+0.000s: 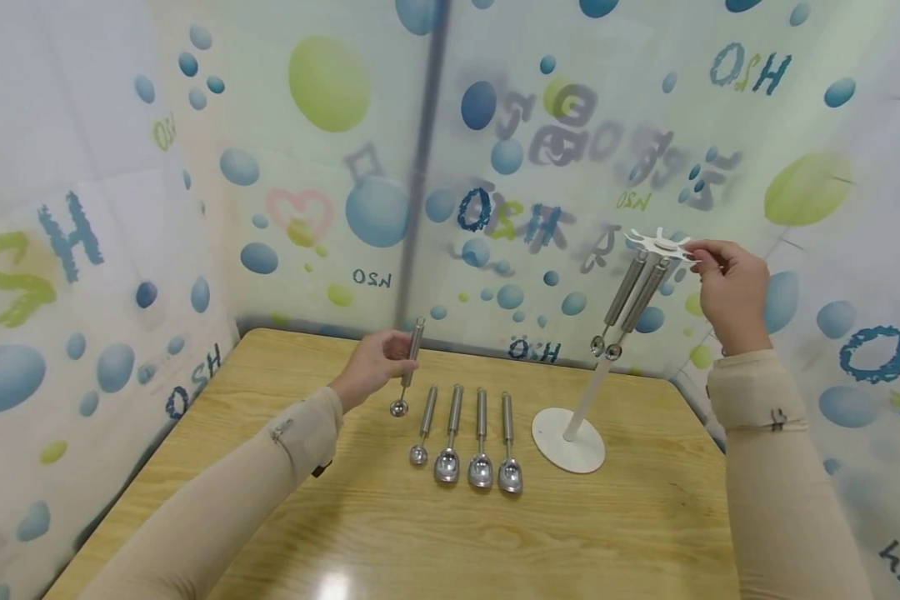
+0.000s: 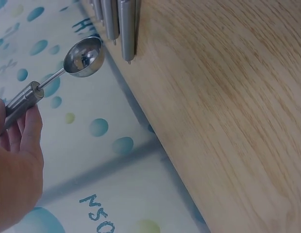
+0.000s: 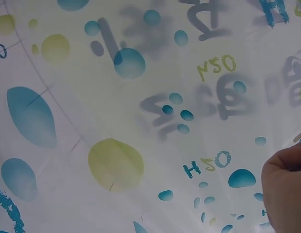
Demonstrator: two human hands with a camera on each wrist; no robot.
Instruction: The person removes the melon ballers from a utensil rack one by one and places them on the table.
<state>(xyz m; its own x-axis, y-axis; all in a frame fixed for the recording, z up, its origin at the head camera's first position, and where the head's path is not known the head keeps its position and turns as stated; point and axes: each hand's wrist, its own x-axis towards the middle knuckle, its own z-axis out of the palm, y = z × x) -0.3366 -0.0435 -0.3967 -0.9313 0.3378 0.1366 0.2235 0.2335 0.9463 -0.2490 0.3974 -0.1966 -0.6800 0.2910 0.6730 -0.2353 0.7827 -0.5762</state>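
Note:
My left hand pinches the metal handle of a small scoop and holds it upright above the table, bowl downward. In the left wrist view the round steel bowl of this scoop shows clearly. My right hand pinches the edge of the white notched top of a utensil stand. Two small scoops hang from that top by their handles. Only part of the right hand appears in the right wrist view, and what it grips is cut off there.
Several metal scoops lie in a row on the wooden table, handles toward the back edge, between the left hand and the stand's round base. A patterned curtain surrounds the table behind and at the sides.

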